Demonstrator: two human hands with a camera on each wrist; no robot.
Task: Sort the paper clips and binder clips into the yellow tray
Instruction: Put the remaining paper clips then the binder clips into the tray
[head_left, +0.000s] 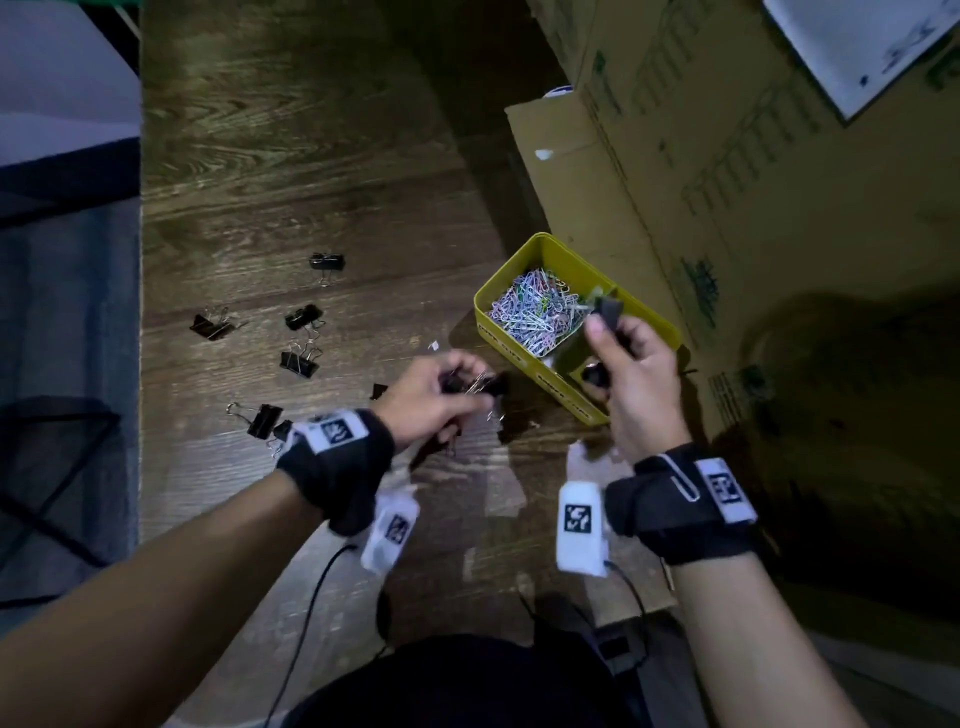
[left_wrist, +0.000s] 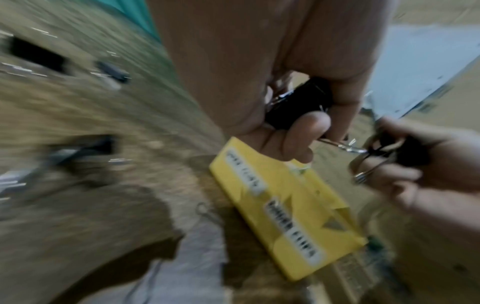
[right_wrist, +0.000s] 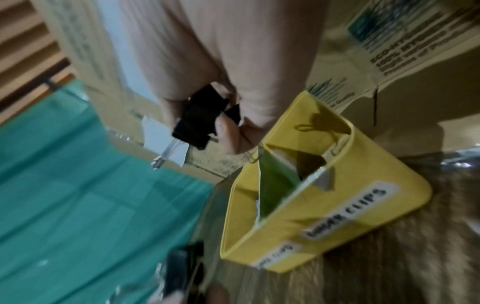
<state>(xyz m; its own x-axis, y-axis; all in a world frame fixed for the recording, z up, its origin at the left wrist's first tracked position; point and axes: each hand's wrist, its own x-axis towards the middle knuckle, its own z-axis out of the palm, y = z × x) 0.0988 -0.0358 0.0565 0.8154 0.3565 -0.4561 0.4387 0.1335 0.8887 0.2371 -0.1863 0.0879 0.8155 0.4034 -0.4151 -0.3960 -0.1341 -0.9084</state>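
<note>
Loose binder clips (head_left: 298, 340) lay scattered on the left of the wooden table (head_left: 311, 156), waiting their turn. The left hand (head_left: 434, 397) had its fingers curled round a clutch of black binder clips low over the table — probably gathering several to save trips. Right of it stood the yellow tray (head_left: 501, 348), its far compartment heaped with coloured paper clips (head_left: 535, 312), its near one labelled for binder clips. The right hand (head_left: 631, 374) pinched a binder clip (right_wrist: 198, 119) above that near compartment, apparently to drop it in. Cardboard boxes (head_left: 727, 208) crowded the tray's right side — they left little room for that hand.
</note>
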